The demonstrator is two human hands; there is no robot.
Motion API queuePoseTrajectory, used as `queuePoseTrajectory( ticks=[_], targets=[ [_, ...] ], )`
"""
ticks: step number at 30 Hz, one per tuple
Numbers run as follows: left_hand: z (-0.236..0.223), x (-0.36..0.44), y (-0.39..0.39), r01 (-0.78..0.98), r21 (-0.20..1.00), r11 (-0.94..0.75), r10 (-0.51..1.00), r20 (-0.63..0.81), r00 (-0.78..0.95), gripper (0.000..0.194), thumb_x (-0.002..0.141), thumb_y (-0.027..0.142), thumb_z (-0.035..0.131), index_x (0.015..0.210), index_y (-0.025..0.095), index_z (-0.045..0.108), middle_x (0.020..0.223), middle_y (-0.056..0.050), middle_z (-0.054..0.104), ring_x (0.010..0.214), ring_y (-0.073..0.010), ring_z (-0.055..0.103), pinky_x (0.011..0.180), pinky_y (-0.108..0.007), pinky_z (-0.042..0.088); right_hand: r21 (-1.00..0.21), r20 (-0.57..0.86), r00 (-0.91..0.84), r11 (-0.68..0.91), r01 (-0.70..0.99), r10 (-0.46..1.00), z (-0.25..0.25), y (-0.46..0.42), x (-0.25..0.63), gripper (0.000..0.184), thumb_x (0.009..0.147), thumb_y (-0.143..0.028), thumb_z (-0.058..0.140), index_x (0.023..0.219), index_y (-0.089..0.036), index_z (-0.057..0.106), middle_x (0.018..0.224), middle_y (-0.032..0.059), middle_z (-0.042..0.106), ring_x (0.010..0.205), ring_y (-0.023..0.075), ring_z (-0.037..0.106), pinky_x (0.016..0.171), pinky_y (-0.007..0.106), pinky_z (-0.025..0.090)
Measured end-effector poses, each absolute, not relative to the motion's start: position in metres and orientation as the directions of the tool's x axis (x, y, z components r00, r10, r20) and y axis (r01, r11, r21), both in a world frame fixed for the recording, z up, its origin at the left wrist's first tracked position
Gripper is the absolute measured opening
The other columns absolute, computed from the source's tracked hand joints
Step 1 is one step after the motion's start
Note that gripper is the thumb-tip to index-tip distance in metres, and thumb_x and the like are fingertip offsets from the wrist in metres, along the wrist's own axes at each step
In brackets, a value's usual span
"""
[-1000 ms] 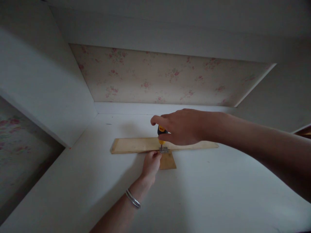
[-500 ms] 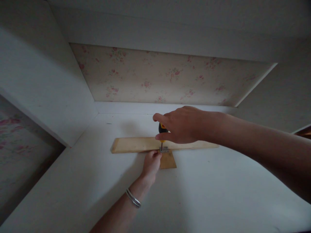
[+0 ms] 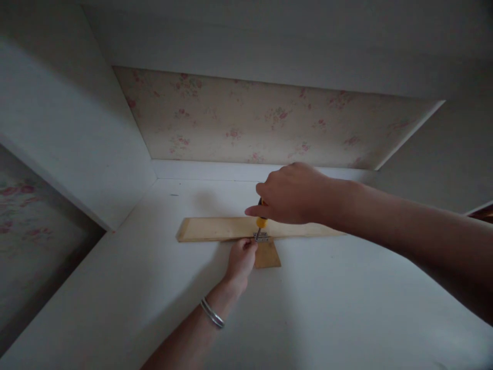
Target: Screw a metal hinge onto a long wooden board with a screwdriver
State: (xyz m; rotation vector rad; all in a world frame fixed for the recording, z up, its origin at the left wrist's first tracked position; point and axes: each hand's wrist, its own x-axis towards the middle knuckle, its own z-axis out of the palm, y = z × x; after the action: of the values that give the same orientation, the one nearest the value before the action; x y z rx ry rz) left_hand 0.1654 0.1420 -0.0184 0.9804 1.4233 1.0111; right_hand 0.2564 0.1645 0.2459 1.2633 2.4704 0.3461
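Note:
My right hand [image 3: 292, 194] is closed around the handle of a yellow-and-black screwdriver [image 3: 262, 222]. Its shaft slants down to a small metal hinge [image 3: 261, 236], and the tip meets the hinge's left part. This hinge lies across the joint between a long pale wooden board [image 3: 215, 228] and a short wooden piece [image 3: 267, 255] below it. Close by on the left, my left hand [image 3: 241, 262] has its fingertips pinched together at the hinge's lower left corner. What they pinch is hidden. A silver bracelet [image 3: 211, 313] circles the left wrist.
The boards lie on a white surface [image 3: 346, 298]. White panels [image 3: 65, 118] rise at the left and right, and floral wallpaper [image 3: 250, 121] covers the back. A small dark mark [image 3: 174, 195] shows on the surface behind the long board.
My right hand has rolled over and shifted slightly right, tilting the screwdriver from nearly upright to a rightward lean. The left hand stays at the hinge.

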Motion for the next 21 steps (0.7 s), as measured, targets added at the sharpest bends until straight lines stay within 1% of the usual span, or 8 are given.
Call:
queuePoseTrajectory(
  ticks=[2,4,7,9,13,15,17,21],
  targets=[
    [-0.0185,0.1655,0.1418,0.025,0.954,0.297,0.952,-0.294,-0.086,0.018,0.074,0.03,0.057,0.076,0.014,0.067,0.077,-0.007,0.068,0.072,-0.0177,0.059,0.056,-0.024,0.035,0.312,-0.193,-0.564,0.595,0.741,0.803,0.2455,0.1649,0.257,0.057,0.09,-0.062,0.042,0.122,-0.017,0.058,0.101,0.0169,0.07,0.09,0.033,0.066,0.069,0.039,0.045],
    [-0.0178,0.1655,0.1413,0.023,0.954,0.299,0.951,-0.296,-0.089,0.017,0.074,0.029,0.058,0.076,0.014,0.067,0.078,-0.007,0.068,0.072,-0.0177,0.059,0.056,-0.024,0.035,0.241,-0.234,-0.581,0.626,0.742,0.779,0.2457,0.1648,0.2576,0.055,0.089,-0.056,0.048,0.132,-0.022,0.05,0.107,0.0138,0.069,0.088,0.03,0.067,0.067,0.037,0.045],
    [-0.0161,0.1655,0.1406,0.03,0.954,0.297,0.952,-0.294,-0.086,0.018,0.075,0.029,0.057,0.077,0.014,0.067,0.076,-0.006,0.067,0.07,-0.0168,0.058,0.056,-0.024,0.034,0.306,-0.251,-0.556,0.61,0.731,0.792,0.247,0.1644,0.2575,0.046,0.093,-0.051,0.041,0.12,-0.019,0.06,0.102,0.0162,0.07,0.089,0.0311,0.066,0.07,0.039,0.045],
    [-0.0156,0.1654,0.1404,0.033,0.954,0.297,0.952,-0.293,-0.085,0.018,0.075,0.029,0.056,0.076,0.014,0.066,0.074,-0.006,0.066,0.068,-0.016,0.056,0.055,-0.024,0.032,0.348,-0.23,-0.548,0.594,0.725,0.804,0.2479,0.1644,0.2575,0.052,0.094,-0.056,0.037,0.116,-0.016,0.062,0.098,0.018,0.07,0.089,0.0331,0.066,0.071,0.041,0.045],
    [-0.0162,0.1655,0.1405,0.026,0.952,0.305,0.95,-0.302,-0.072,0.018,0.074,0.029,0.056,0.076,0.014,0.066,0.075,-0.006,0.066,0.068,-0.0157,0.056,0.054,-0.024,0.032,0.261,-0.276,-0.567,0.628,0.733,0.776,0.2493,0.1639,0.2576,0.054,0.087,-0.056,0.05,0.129,-0.022,0.053,0.103,0.0138,0.07,0.085,0.0296,0.066,0.068,0.038,0.045],
    [-0.0164,0.1657,0.1405,0.024,0.95,0.312,0.948,-0.31,-0.075,0.019,0.074,0.03,0.056,0.077,0.014,0.066,0.076,-0.006,0.066,0.068,-0.0159,0.056,0.053,-0.024,0.031,0.291,-0.264,-0.563,0.621,0.727,0.783,0.2498,0.1637,0.2569,0.048,0.089,-0.055,0.047,0.122,-0.021,0.058,0.1,0.0148,0.07,0.085,0.0299,0.066,0.068,0.038,0.045],
    [-0.0163,0.1657,0.1405,0.02,0.95,0.311,0.948,-0.309,-0.081,0.02,0.074,0.031,0.056,0.077,0.014,0.066,0.076,-0.006,0.066,0.068,-0.0161,0.056,0.054,-0.024,0.032,0.33,-0.225,-0.556,0.599,0.729,0.8,0.25,0.1636,0.2562,0.05,0.092,-0.057,0.041,0.118,-0.019,0.061,0.097,0.0163,0.07,0.086,0.0314,0.066,0.069,0.04,0.044],
    [-0.0157,0.1655,0.1406,0.04,0.952,0.302,0.951,-0.298,-0.085,0.019,0.073,0.031,0.057,0.074,0.014,0.065,0.074,-0.006,0.066,0.067,-0.0159,0.055,0.054,-0.024,0.032,0.256,-0.267,-0.556,0.614,0.746,0.787,0.2489,0.1639,0.2561,0.053,0.088,-0.054,0.05,0.13,-0.022,0.051,0.099,0.0133,0.07,0.083,0.0293,0.067,0.065,0.036,0.044]
  ],
)
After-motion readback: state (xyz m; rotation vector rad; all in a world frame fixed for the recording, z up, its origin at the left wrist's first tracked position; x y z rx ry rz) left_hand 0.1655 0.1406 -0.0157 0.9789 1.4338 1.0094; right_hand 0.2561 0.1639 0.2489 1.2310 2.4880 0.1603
